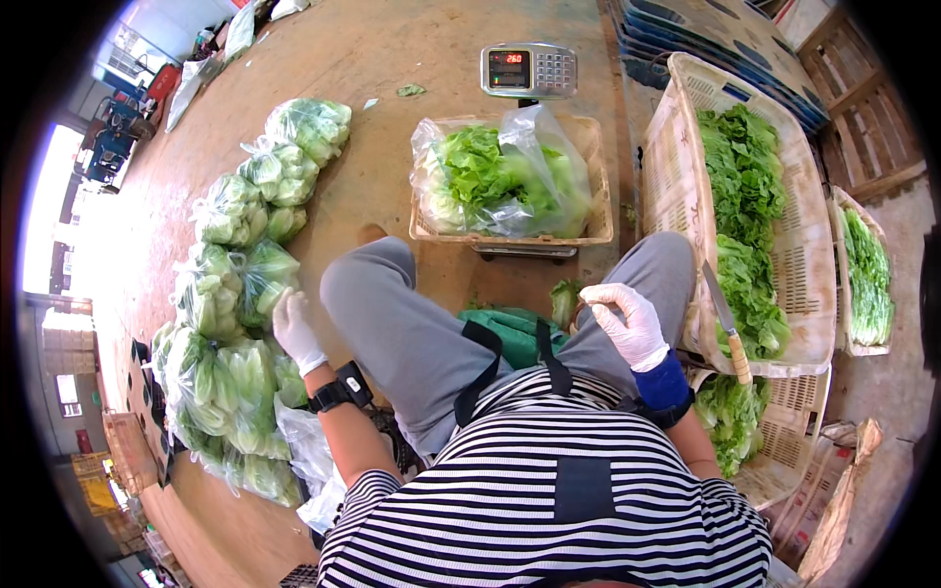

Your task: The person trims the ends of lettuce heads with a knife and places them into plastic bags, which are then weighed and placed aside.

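My left hand (295, 334), in a white glove, hangs beside the bagged lettuce (266, 273) on my left, its fingers loosely extended and nothing seen in them. Over my right thigh, my gloved right hand (623, 323) has its fingers curled and thumb apart, with no object visible in it. In front of my knees, an open clear plastic bag (540, 158) with lettuce heads (474, 165) lies in a shallow plastic crate (420, 229). That crate rests on a platform scale (526, 252), whose display unit (528, 70) with lit digits and keypad stands behind.
A large crate (673, 169) of loose lettuce (739, 176) stands at my right, a wooden-handled knife (724, 320) on its near rim. Tied bags of lettuce (228, 213) line the floor to my left. Green cloth (507, 334) and a lettuce piece (564, 300) lie between my legs.
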The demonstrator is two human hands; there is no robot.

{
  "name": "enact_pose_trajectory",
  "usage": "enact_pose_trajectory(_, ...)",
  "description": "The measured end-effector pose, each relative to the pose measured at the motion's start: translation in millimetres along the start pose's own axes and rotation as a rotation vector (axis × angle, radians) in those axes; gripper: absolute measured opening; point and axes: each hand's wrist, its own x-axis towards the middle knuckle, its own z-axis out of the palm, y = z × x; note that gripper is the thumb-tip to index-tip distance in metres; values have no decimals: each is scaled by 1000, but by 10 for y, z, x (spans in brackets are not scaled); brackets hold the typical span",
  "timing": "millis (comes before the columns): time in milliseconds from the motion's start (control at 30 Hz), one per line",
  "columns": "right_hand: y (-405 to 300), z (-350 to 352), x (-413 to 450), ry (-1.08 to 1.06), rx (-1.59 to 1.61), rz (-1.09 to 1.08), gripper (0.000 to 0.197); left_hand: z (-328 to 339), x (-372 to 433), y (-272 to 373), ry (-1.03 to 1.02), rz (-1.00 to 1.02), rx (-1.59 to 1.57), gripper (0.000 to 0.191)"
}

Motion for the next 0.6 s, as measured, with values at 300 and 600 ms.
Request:
enact_pose_trajectory(300, 286, 661, 933, -220, 171, 209, 33, 1488, 632, 621, -428, -33, -195, 31)
enact_pose_trajectory(600, 1039, 1032, 2781, -207, -844, 122, 71, 3469, 827, -941, -785, -149, 335, 76)
